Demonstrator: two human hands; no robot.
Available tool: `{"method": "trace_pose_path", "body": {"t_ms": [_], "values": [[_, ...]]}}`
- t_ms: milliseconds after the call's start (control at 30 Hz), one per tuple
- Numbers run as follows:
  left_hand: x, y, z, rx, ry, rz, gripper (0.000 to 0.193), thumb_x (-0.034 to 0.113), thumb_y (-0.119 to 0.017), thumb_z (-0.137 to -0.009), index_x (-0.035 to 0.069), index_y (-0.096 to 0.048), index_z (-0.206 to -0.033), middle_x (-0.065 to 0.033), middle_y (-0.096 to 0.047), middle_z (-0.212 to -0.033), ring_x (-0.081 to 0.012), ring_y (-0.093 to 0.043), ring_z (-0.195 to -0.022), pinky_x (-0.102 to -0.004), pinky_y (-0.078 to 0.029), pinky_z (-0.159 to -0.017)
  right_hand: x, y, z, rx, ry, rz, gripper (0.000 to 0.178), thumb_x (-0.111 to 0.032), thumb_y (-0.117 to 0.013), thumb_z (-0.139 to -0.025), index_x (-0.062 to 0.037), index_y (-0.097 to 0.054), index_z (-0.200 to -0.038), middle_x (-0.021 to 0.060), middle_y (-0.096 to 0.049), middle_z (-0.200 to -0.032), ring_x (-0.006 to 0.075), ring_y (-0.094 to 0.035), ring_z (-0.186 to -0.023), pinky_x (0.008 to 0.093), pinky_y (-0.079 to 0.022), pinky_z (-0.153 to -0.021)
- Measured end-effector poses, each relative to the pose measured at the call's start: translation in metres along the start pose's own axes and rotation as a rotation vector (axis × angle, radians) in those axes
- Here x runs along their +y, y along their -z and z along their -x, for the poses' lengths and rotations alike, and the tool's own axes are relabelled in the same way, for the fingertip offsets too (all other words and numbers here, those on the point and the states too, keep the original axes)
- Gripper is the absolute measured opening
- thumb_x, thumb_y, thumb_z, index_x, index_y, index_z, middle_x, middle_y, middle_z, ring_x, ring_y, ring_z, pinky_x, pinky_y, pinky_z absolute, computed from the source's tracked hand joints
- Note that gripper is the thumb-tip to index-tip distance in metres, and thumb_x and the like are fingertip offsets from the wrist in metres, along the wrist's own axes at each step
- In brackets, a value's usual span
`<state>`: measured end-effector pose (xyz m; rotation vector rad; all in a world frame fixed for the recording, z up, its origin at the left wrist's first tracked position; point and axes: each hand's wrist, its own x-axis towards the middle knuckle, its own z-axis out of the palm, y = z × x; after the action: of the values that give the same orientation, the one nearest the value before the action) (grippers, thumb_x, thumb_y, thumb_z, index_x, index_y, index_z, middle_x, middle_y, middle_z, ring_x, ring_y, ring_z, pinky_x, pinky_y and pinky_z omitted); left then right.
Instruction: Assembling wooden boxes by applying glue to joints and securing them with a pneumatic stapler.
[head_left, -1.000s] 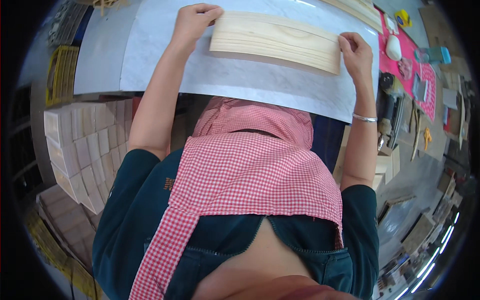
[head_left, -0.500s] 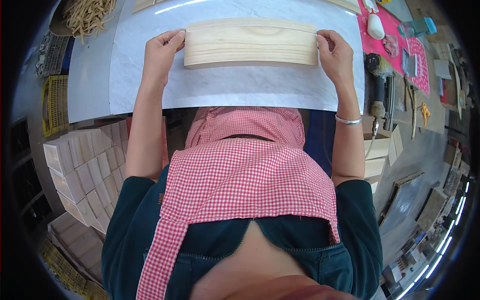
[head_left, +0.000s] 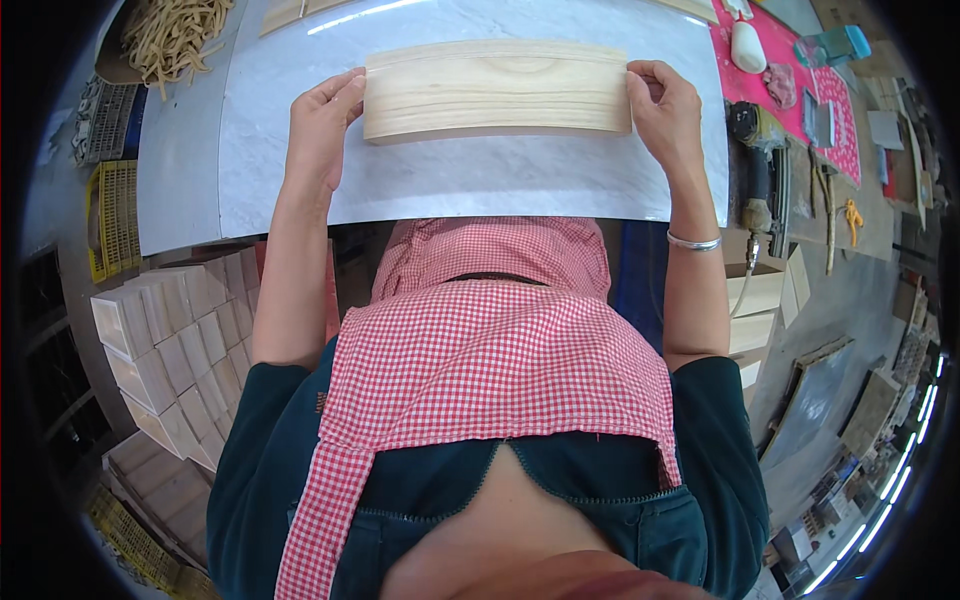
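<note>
The marbled bench (head_left: 500,180) stretches before you, with a wood stack (head_left: 190,335) below at near left. The board (head_left: 497,90) sits crosswise over the bench's middle, one long edge facing you. Your left hand (head_left: 325,115) pinches its left end, your right hand (head_left: 665,105) its right. The white bottle (head_left: 747,47) is far right.

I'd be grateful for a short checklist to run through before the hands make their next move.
1. Left hand at the left end of the pale rectangular wooden board: ok, touching.
2. Right hand at the board's right end: ok, touching.
3. Board flat on the white, grey-veined tabletop: cannot tell, its underside is hidden.
4. Heap of thin, curling tan strips apart from the board: ok.
5. Rounded white bottle apart from the right hand: ok.
6. Right wrist free of jewellery: not ok, a silver-coloured bangle is on it.
</note>
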<state>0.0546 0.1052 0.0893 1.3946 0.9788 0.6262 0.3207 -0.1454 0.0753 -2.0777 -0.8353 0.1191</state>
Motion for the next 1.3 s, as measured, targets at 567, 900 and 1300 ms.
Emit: {"method": "trace_pose_path", "body": {"t_ms": [567, 900, 1300], "values": [[0.020, -0.066, 0.000, -0.218, -0.952, -0.925, 0.059, 0.033, -0.081, -0.079, 0.004, -0.061, -0.127, -0.0168, -0.049, -0.149, -0.0313, -0.049, -0.133, -0.0447, -0.038, -0.113, 0.006, -0.007, 0.004, 0.047, -0.051, -0.089, 0.017, -0.007, -0.066, -0.091, 0.0015, -0.071, -0.105, 0.0062, -0.072, -0.087, 0.0124, -0.064, -0.076, 0.0247, -0.053, -0.070], [0.033, -0.166, 0.000, -0.715, -0.734, -1.126, 0.089, 0.039, -0.089, -0.065, 0.004, -0.053, -0.138, -0.0127, -0.057, -0.142, -0.0319, -0.055, -0.127, -0.0461, -0.036, -0.115, 0.007, -0.014, 0.011, 0.125, 0.009, -0.130, 0.017, -0.006, -0.066, -0.090, 0.0016, -0.070, -0.105, 0.0064, -0.072, -0.091, 0.0146, -0.064, -0.077, 0.0268, -0.053, -0.074], [0.011, -0.166, -0.012, -0.610, -0.994, -0.842, 0.091, 0.039, -0.089, -0.057, 0.002, -0.059, -0.135, -0.0125, -0.062, -0.133, -0.0289, -0.060, -0.113, -0.0411, -0.042, -0.105, 0.004, -0.024, 0.012, 0.232, 0.072, -0.128, 0.013, -0.002, -0.066, -0.088, -0.0006, -0.068, -0.100, 0.0060, -0.065, -0.090, 0.0177, -0.062, -0.073, 0.0290, -0.052, -0.069]]}}
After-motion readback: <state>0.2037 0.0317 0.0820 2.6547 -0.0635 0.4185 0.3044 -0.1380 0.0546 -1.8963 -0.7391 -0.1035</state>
